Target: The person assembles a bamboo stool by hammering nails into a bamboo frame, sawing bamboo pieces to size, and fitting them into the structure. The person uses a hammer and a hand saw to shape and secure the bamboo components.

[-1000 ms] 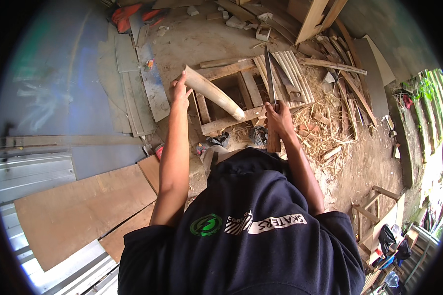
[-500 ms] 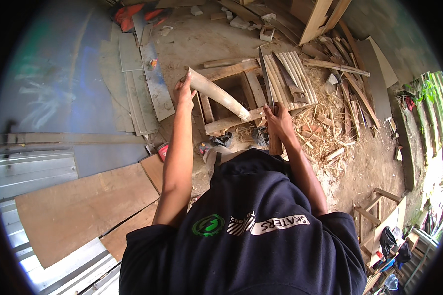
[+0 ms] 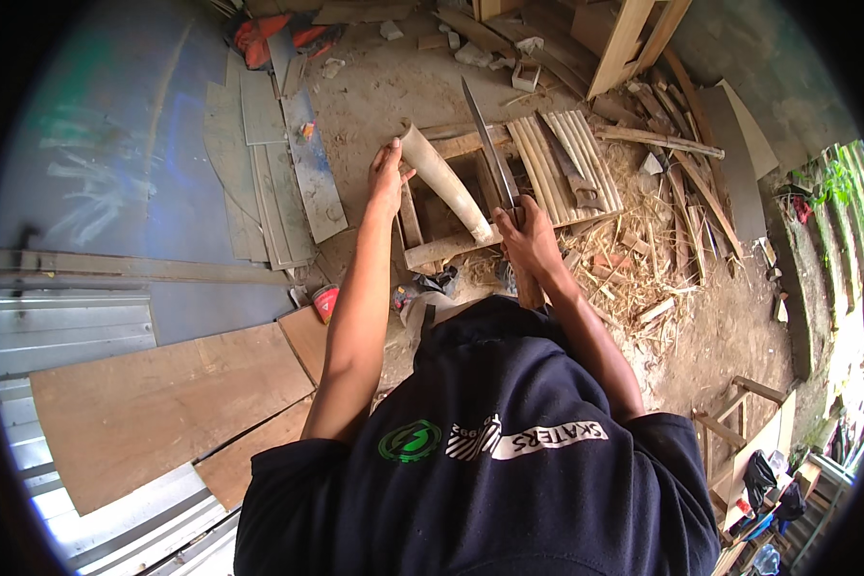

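Observation:
My left hand (image 3: pixel 386 180) grips the upper end of a pale bamboo piece (image 3: pixel 444 182). It slants down to the right, its lower end by the near rail of a low wooden frame (image 3: pixel 442 251). In my right hand (image 3: pixel 534 242) is a long machete (image 3: pixel 491 140), its fingers wrapped around the wooden handle. The blade points away and leans left, to the right of the bamboo and apart from it. A handsaw (image 3: pixel 573 171) lies on a row of bamboo strips (image 3: pixel 530 158) resting at the frame's right side.
Shavings (image 3: pixel 634 274) and offcuts cover the ground at right, with long planks (image 3: pixel 686 187) behind them. A red tin (image 3: pixel 325 301) stands left of the frame. Brown boards (image 3: pixel 163 403) lie at lower left, and a wooden stand (image 3: pixel 739 432) is at lower right.
My left hand has shifted right with the bamboo, which now slants more steeply. My right hand has moved slightly left, and the machete's tip has swung left and away from the strips.

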The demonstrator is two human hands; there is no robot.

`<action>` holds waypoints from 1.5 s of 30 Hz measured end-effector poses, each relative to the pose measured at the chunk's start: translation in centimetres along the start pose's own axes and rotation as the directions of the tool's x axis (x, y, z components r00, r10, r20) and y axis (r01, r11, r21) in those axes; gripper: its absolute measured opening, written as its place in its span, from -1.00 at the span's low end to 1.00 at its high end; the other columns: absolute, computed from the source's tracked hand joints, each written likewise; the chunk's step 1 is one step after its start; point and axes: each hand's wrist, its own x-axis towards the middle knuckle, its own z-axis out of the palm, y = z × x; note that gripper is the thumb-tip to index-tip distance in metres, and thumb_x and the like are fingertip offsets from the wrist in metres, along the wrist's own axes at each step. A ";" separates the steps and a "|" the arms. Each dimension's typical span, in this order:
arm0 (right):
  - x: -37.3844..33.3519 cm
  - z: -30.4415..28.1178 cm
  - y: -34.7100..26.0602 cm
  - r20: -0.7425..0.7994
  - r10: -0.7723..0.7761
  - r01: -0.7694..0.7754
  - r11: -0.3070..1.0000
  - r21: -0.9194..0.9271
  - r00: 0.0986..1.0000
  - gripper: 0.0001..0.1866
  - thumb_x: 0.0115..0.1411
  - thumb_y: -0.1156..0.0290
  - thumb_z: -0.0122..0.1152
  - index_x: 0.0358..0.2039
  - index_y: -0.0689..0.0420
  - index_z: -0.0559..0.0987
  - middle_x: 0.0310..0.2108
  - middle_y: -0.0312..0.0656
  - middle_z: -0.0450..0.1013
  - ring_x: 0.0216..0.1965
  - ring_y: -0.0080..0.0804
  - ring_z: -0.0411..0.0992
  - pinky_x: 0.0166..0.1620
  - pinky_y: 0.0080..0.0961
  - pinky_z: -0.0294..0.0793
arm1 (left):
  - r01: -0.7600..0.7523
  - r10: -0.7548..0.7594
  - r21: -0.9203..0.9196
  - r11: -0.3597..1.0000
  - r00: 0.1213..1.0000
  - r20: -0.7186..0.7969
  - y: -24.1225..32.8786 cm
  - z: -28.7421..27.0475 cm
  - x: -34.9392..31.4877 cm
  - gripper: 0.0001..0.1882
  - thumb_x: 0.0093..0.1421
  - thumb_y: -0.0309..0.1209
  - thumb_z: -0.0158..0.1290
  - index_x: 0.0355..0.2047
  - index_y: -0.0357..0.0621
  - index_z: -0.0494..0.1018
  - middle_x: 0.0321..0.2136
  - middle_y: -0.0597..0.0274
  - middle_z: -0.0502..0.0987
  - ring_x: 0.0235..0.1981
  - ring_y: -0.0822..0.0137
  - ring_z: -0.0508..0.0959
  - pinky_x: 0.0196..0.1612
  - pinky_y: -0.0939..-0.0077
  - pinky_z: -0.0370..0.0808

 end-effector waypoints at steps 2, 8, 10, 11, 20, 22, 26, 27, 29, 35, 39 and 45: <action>-0.1 0.1 -0.3 -0.028 -0.082 0.081 0.997 -0.017 0.996 -0.53 0.26 0.15 0.22 -0.11 0.36 0.44 -0.48 0.05 0.49 -0.42 -0.14 0.50 -0.35 -0.28 0.46 | -0.012 0.013 -0.012 1.000 1.000 0.022 0.0 0.7 -0.1 -0.40 0.27 0.01 0.11 0.16 -0.11 0.32 0.17 0.28 0.30 0.21 0.17 0.26 0.08 0.17 0.40; -0.3 0.2 -0.3 -0.043 -0.164 0.166 0.985 0.045 0.986 -0.64 0.30 0.23 0.22 -0.20 0.31 0.40 -0.66 -0.30 0.39 -0.67 -0.59 0.34 -0.62 -0.54 0.34 | 0.031 -0.021 -0.062 0.998 0.986 0.165 -0.1 1.9 -0.2 -0.45 0.24 -0.04 0.13 0.13 -0.04 0.35 0.13 0.31 0.34 0.16 0.24 0.30 0.07 0.13 0.36; -0.4 0.2 -0.3 -0.051 -0.186 0.187 0.982 0.014 0.981 -0.64 0.30 0.26 0.24 -0.16 0.32 0.41 -0.67 -0.30 0.38 -0.68 -0.59 0.33 -0.62 -0.54 0.33 | 0.060 -0.044 -0.084 0.995 0.982 0.181 -0.1 2.4 -0.4 -0.45 0.24 -0.06 0.13 0.13 -0.06 0.34 0.12 0.29 0.35 0.16 0.24 0.30 0.08 0.09 0.35; -0.4 0.1 -0.4 -0.041 -0.178 0.178 0.984 0.014 0.983 -0.64 0.29 0.25 0.24 -0.16 0.32 0.42 -0.67 -0.30 0.38 -0.68 -0.59 0.33 -0.62 -0.54 0.33 | 0.070 -0.051 -0.098 0.993 0.980 0.192 0.0 2.8 -0.4 -0.45 0.24 -0.06 0.13 0.14 -0.06 0.34 0.11 0.29 0.36 0.16 0.24 0.30 0.09 0.08 0.35; -1.5 -0.9 -3.2 -0.096 -0.241 0.239 0.970 -0.033 0.966 -0.59 0.28 0.20 0.26 -0.14 0.33 0.43 -0.65 -0.21 0.43 -0.61 -0.55 0.39 -0.57 -0.50 0.35 | 0.018 -0.035 0.088 0.996 0.980 0.195 0.6 4.3 -1.7 -0.31 0.20 0.04 0.14 0.20 -0.12 0.33 0.23 0.19 0.30 0.32 0.15 0.17 0.27 -0.05 0.16; -1.5 -0.9 -3.7 -0.084 -0.204 0.203 0.979 -0.022 0.975 -0.57 0.28 0.20 0.25 -0.12 0.34 0.42 -0.63 -0.18 0.44 -0.60 -0.52 0.39 -0.54 -0.47 0.37 | -0.004 -0.016 0.139 0.990 0.990 0.143 0.3 4.6 -2.2 -0.39 0.21 0.09 0.12 0.13 -0.03 0.43 0.21 0.24 0.36 0.31 0.19 0.21 0.31 -0.07 0.07; -1.4 -0.5 -4.5 -0.029 -0.117 0.118 0.992 0.035 0.993 -0.55 0.27 0.19 0.26 -0.11 0.35 0.42 -0.61 -0.15 0.46 -0.59 -0.48 0.37 -0.50 -0.43 0.38 | -0.003 -0.008 0.088 0.996 0.992 0.129 -0.6 5.3 -3.2 -0.41 0.20 0.11 0.12 0.08 -0.02 0.47 0.18 0.24 0.40 0.30 0.22 0.22 0.32 -0.08 0.04; -1.4 -0.3 -4.7 -0.033 -0.177 0.177 0.984 0.028 0.984 -0.57 0.27 0.20 0.26 -0.13 0.34 0.41 -0.61 -0.14 0.45 -0.59 -0.48 0.36 -0.50 -0.42 0.37 | -0.012 0.001 0.083 0.996 0.992 0.127 -0.8 5.5 -3.4 -0.43 0.21 0.10 0.11 0.04 -0.05 0.48 0.14 0.25 0.43 0.27 0.24 0.26 0.31 -0.02 0.07; -1.4 0.0 -5.1 -0.037 -0.199 0.199 0.980 -0.011 0.979 -0.59 0.26 0.22 0.27 -0.16 0.33 0.41 -0.61 -0.13 0.45 -0.59 -0.49 0.35 -0.50 -0.42 0.36 | -0.023 0.013 0.059 0.998 0.985 0.172 -1.0 5.9 -4.0 -0.46 0.22 0.09 0.11 0.03 -0.03 0.49 0.11 0.28 0.45 0.24 0.26 0.29 0.31 0.04 0.09; -1.2 0.3 -6.4 -0.013 -0.226 0.226 0.974 -0.028 0.974 -0.65 0.25 0.30 0.26 -0.18 0.32 0.40 -0.62 -0.04 0.43 -0.59 -0.45 0.35 -0.49 -0.37 0.37 | -0.013 -0.009 0.093 0.996 0.972 0.237 -0.5 6.3 -5.6 -0.43 0.26 -0.03 0.12 0.12 -0.16 0.43 0.10 0.23 0.45 0.23 0.30 0.33 0.30 0.10 0.21; -1.0 0.4 -6.5 -0.040 -0.257 0.256 0.966 -0.047 0.965 -0.64 0.25 0.29 0.25 -0.17 0.33 0.40 -0.60 -0.03 0.45 -0.59 -0.40 0.39 -0.48 -0.36 0.38 | -0.013 -0.009 0.095 0.995 0.973 0.230 -0.3 6.4 -6.6 -0.45 0.27 -0.03 0.11 0.11 -0.16 0.43 0.10 0.22 0.44 0.23 0.30 0.33 0.30 0.14 0.21; -0.7 0.8 -5.6 -0.054 -0.277 0.272 0.959 -0.085 0.959 -0.68 0.25 0.33 0.23 -0.23 0.33 0.37 -0.58 0.05 0.48 -0.55 -0.20 0.50 -0.45 -0.28 0.41 | -0.014 0.000 0.048 0.999 0.959 0.283 -0.8 6.4 -7.0 -0.49 0.30 -0.11 0.07 0.14 -0.17 0.40 0.12 0.19 0.44 0.24 0.27 0.33 0.32 0.17 0.19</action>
